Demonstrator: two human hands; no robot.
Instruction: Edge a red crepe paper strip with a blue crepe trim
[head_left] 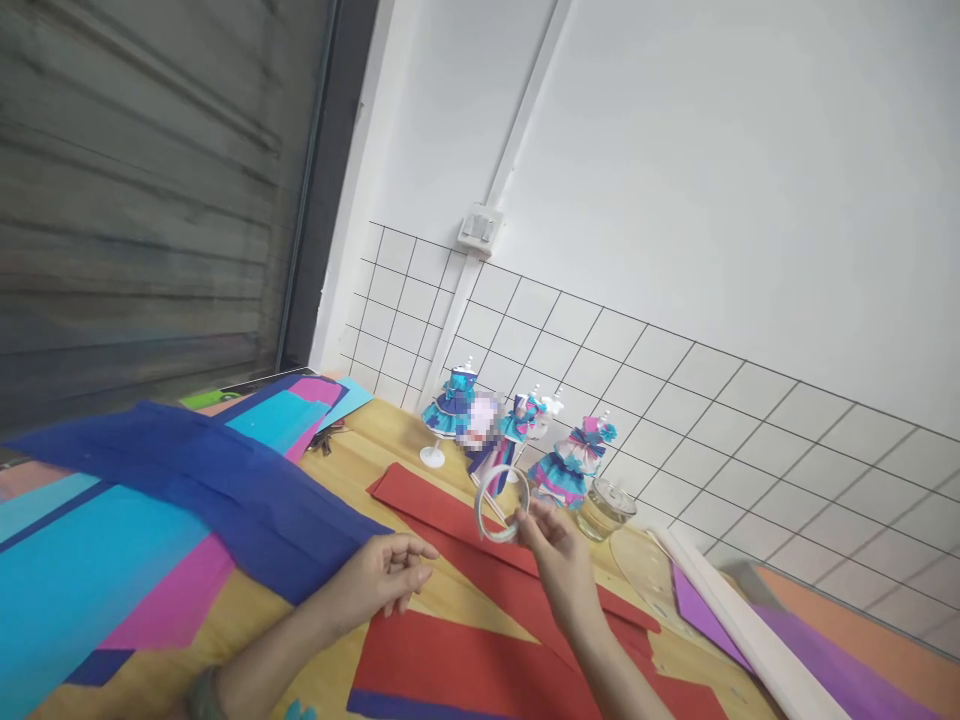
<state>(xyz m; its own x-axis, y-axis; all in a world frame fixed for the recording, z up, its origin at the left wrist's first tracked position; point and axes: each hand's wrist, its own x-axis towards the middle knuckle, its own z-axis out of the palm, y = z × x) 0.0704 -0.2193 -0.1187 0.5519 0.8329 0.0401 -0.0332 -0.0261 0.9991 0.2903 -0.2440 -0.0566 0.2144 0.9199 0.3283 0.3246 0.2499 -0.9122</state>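
Head view: open wood wedge [459, 599] between hands [553, 558]

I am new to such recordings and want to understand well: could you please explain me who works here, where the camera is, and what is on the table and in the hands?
There is no robot here. A person works with two bare hands, and the single picture comes from a camera worn on the head; it looks tilted.

The right hand holds up a pale ring, which looks like a roll of tape. The left hand is partly open, with nothing visible in it.

On the wooden table lie red sheets, a dark blue sheet and light blue sheets; I cannot tell whether they are paper or cloth. Further back stand small dress forms in colourful dresses, beside a clear container. One patch there is blurred.
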